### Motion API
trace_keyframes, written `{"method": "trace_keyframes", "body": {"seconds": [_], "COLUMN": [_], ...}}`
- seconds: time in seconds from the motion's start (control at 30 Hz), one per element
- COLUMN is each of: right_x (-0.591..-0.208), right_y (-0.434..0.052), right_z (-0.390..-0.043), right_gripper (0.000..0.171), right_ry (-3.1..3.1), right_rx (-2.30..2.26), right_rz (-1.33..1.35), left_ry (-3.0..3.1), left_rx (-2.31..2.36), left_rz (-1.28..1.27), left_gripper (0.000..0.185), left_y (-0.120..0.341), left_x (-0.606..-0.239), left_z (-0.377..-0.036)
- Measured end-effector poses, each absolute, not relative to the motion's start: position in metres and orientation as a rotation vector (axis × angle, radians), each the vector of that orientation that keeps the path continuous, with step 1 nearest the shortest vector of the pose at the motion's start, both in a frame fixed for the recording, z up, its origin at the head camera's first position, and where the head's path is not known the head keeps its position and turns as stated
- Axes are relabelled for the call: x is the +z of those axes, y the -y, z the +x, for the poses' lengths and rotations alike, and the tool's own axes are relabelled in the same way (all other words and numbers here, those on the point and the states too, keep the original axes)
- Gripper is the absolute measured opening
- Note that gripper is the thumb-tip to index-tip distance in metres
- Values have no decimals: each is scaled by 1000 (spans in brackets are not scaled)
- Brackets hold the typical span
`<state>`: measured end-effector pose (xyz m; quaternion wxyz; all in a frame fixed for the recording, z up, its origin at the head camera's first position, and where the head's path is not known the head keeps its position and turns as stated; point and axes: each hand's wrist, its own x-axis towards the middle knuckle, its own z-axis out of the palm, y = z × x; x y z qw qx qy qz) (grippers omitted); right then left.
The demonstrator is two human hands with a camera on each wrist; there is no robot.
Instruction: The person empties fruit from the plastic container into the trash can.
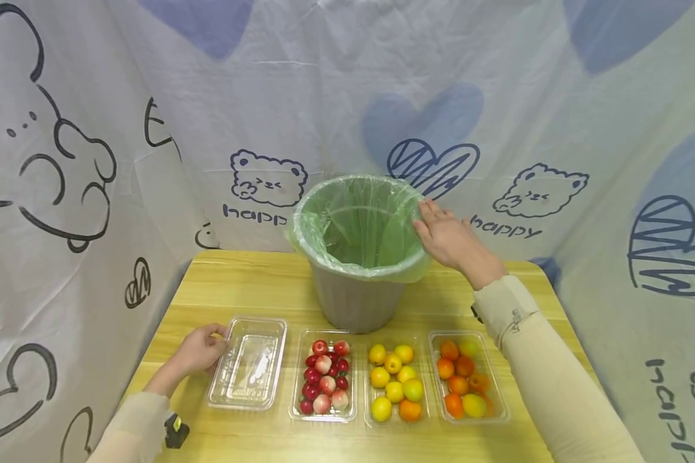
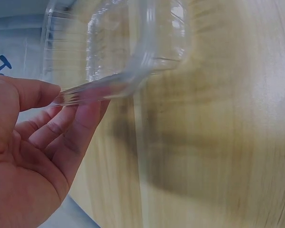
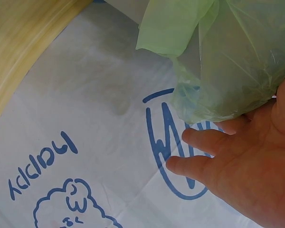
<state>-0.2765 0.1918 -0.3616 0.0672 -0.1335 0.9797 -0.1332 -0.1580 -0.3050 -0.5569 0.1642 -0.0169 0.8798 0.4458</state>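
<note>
While a clear tray [image 1: 251, 361] is pinched at its 10 o'clock edge by the left hand [image 1: 201, 349], thumb above the rim, curved fingers below, it is seen at 8 o'clock from a grey bin [image 1: 356, 299]; the bin is lined with a green bag [image 1: 361, 231], touched at 3 o'clock by the right hand [image 1: 447, 236], whose fingers are extended, with nothing gripped; at the tray's own 3 o'clock, 3 filled trays [image 1: 297, 392] are lined up on the table [image 1: 243, 276], occupied mainly by red fruit [image 1: 327, 384], yellow fruit [image 1: 394, 391] and orange fruit [image 1: 457, 384].
</note>
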Motion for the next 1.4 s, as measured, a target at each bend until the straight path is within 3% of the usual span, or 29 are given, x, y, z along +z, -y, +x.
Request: {"method": "trace_keyframes", "body": {"seconds": [0.83, 1.2, 1.4], "right_x": [-363, -360, -360], "right_y": [-192, -194, -194], "right_z": [-278, -278, -277], "right_gripper": [67, 91, 94], "right_ry": [-2955, -2898, -2873], "right_rx": [-407, -346, -323], "right_rz": [-416, -378, -373], "left_ry": [-2723, -2924, -2905], "left_rx": [1071, 1047, 1106], "left_rz": [-152, -102, -23], "left_gripper": [44, 48, 46], "left_y": [299, 270, 242], "left_x": [-558, -535, -522], "left_z": [-158, -156, -149]}}
